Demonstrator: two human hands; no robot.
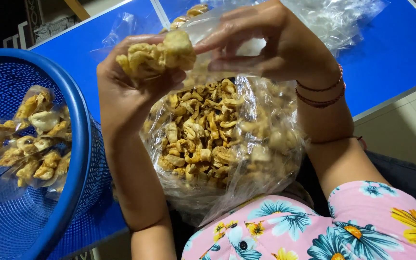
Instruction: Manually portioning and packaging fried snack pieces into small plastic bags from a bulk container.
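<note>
Two hands above one big bag of crisps (203, 139): left hand (136, 82) clutching several, right hand (270, 43) pinching plastic film (208, 29)

My arms are bare to the elbows. At 3 o'clock, thin reddish-brown cord bracelets (320, 94) circle my right wrist. At 5 o'clock shows my pink short-sleeved floral shirt (314, 226), with blue and yellow blossoms.
</note>
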